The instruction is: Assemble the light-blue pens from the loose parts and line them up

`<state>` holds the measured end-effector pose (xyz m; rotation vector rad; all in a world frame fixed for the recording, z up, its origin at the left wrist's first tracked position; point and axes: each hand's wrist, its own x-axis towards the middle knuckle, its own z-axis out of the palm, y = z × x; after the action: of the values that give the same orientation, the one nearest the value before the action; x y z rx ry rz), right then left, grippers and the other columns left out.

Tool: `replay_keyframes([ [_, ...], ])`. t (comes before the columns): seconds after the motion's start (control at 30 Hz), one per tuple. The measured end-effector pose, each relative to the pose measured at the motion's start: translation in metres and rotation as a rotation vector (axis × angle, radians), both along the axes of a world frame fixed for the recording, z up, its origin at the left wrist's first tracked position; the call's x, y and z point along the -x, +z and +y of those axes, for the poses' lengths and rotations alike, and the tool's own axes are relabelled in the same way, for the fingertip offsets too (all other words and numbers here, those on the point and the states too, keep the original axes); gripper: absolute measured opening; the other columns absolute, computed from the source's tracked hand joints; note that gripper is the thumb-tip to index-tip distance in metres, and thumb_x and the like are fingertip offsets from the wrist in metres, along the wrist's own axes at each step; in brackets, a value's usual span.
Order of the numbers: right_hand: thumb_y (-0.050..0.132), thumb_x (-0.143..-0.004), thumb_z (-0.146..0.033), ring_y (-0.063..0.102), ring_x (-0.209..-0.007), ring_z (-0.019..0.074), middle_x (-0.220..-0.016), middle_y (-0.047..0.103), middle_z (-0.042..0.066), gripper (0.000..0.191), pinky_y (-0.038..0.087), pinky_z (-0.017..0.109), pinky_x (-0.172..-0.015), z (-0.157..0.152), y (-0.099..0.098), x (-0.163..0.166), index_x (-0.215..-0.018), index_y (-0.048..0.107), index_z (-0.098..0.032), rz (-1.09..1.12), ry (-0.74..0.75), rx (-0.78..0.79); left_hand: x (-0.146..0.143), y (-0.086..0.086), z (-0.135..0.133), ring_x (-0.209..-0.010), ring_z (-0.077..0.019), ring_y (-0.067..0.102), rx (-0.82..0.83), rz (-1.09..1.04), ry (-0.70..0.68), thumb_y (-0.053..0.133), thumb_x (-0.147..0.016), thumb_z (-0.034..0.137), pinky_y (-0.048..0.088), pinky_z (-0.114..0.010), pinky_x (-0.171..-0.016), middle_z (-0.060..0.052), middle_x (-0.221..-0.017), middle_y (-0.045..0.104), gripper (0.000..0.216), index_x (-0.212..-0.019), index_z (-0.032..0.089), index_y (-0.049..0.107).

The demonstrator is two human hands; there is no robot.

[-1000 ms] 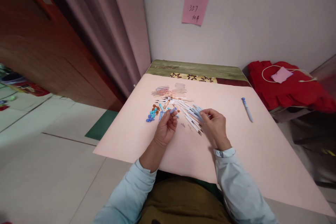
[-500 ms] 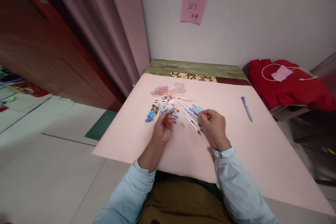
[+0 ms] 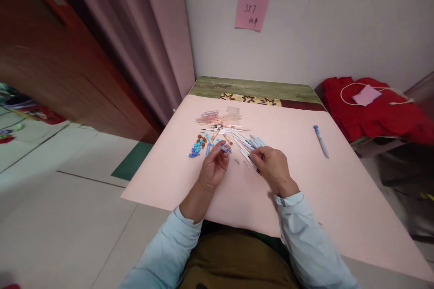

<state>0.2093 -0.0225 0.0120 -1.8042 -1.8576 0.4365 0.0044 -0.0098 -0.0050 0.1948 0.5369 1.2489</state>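
Observation:
My left hand [image 3: 214,167] is closed in a pinch on a short blue pen barrel [image 3: 224,148], held just above the table with one end towards the right. My right hand [image 3: 273,166] has its fingertips pressed together over the white pen refills [image 3: 243,148]; anything between them is hidden. Blue pen barrels [image 3: 257,140] lie just beyond the right fingers. To the left of my left hand sit small blue and brown caps [image 3: 197,146]. Several orange-brown pen parts [image 3: 228,138] lie between the caps and the refills.
Clear thin tubes [image 3: 217,116] are heaped towards the back of the pink-covered table [image 3: 162,176]. An assembled blue pen [image 3: 320,141] lies at the right. A red cloth [image 3: 383,117] with a white cord is beyond the table's right edge. A wooden door [image 3: 77,76] stands at the left.
My right hand has moved from the blue barrels slightly left and nearer, over the refills. My left hand has shifted a little right, and its barrel now tilts down towards the right.

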Motion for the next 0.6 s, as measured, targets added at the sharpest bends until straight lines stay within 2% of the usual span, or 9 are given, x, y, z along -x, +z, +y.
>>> replay_keyframes([
  [0.07, 0.056, -0.087, -0.034, 0.059, -0.064, 0.0148, -0.070, 0.070, 0.000, 0.022, 0.032, 0.026, -0.061, -0.0012, 0.0016, 0.0012, -0.076, 0.073, -0.025, -0.078, 0.009, 0.013, 0.0002, -0.0003, -0.0002, -0.062, -0.0055, 0.065, -0.009, -0.006, -0.001, 0.056, -0.091, 0.011, 0.055, -0.011, -0.056, -0.007, -0.086, 0.069, 0.018, -0.105, 0.009, 0.066],
  [0.27, 0.056, -0.088, -0.033, 0.060, -0.073, 0.0155, -0.087, 0.072, 0.001, 0.019, 0.030, 0.027, -0.062, -0.0006, -0.0014, 0.0011, -0.090, 0.074, -0.026, -0.184, -0.097, -0.043, -0.0010, -0.0004, -0.0004, -0.060, -0.0046, 0.064, 0.011, 0.001, -0.001, 0.055, -0.093, 0.011, 0.055, -0.010, -0.054, -0.006, -0.086, 0.070, 0.016, -0.103, 0.008, 0.066],
  [0.43, 0.054, -0.090, -0.031, 0.061, -0.078, 0.0160, -0.092, 0.071, 0.001, 0.022, 0.031, 0.027, -0.063, -0.0009, -0.0037, 0.0034, -0.100, 0.073, -0.027, -0.231, -0.118, -0.038, -0.0029, -0.0001, -0.0001, -0.054, -0.0032, 0.061, 0.026, 0.011, -0.028, 0.061, -0.091, 0.016, 0.052, -0.008, -0.049, -0.004, -0.079, 0.068, 0.009, -0.092, 0.009, 0.066],
  [0.6, 0.052, -0.092, -0.031, 0.062, -0.080, 0.0167, -0.096, 0.072, 0.002, 0.024, 0.033, 0.028, -0.064, 0.0001, -0.0035, 0.0052, -0.107, 0.071, -0.027, -0.250, -0.127, -0.004, -0.0040, -0.0008, -0.0022, -0.053, -0.0038, 0.061, 0.019, 0.040, -0.046, 0.067, -0.087, 0.017, 0.052, -0.010, -0.049, -0.003, -0.075, 0.068, 0.008, -0.091, 0.010, 0.067],
])
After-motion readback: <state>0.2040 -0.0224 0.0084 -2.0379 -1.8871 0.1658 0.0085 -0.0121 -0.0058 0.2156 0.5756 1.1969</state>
